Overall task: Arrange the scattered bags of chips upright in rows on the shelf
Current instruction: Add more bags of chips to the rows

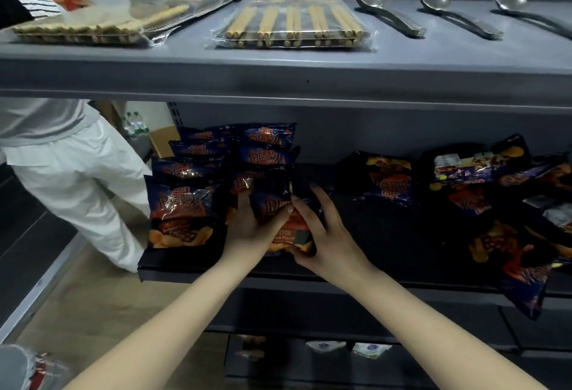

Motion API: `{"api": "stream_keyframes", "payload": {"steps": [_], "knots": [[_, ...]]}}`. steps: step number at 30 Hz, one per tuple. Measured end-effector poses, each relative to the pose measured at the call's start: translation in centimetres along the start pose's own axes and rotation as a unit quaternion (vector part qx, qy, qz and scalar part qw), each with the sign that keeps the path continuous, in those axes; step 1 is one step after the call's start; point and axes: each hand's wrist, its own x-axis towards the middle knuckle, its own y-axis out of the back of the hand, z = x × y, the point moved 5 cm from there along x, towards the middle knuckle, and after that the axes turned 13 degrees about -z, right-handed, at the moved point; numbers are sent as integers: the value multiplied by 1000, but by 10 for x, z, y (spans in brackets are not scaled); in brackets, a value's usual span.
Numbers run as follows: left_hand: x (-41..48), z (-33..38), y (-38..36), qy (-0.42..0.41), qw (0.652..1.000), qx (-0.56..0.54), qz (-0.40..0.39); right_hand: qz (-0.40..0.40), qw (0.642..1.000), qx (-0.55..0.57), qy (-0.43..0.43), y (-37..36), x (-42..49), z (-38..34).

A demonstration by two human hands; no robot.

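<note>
Head view: grey metal shelving against a dark wall, chip bags on the dark middle shelf, and above it an upper shelf with packs of chopsticks and three steel ladles. At the left, a second person in white trousers, standing beside the unit.

Both hands closed around one bag of chips, at the front of the second row. Left hand on the bag's left edge, fingers curled behind it; right hand on the right edge, thumb at the lower front corner, fingers spread over the side. Bag held upright, long axis vertical, print facing outward, bottom edge seemingly on or just above the shelf; exact contact hidden by the hands.

Just left of it, the first row, already standing, several bags deep toward the back. Behind the held bag, two or three more upright ones.

To the right, beyond a bare stretch of shelf, the scattered bags: a single bag lying flat further back, and a loose pile, one bag hanging over the shelf edge. All lying well to the right of both hands, so probably the right hand nearer for the next pick, the flat single bag the closest. Its long axis running front to back, print upside down, so likely needing a half turn before standing.
</note>
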Motion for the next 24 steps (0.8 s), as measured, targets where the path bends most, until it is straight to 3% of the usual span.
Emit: {"api": "stream_keyframes", "payload": {"steps": [5, 11, 16, 20, 24], "knots": [[-15, -7, 22, -18, 999, 35, 17, -9, 1000, 14, 22, -13, 13, -13], [-30, -11, 48, -55, 984, 169, 33, -13, 999, 11, 46, -30, 27, -26], [-37, -15, 55, -88, 944, 318, 12, -25, 999, 4, 42, -37, 35, -22], [-38, -20, 55, -108, 884, 454, 15, -43, 999, 9, 25, -43, 37, -13], [-36, -26, 56, -126, 844, 521, -3, -46, 999, -4, -1, -47, 37, -11]]}}
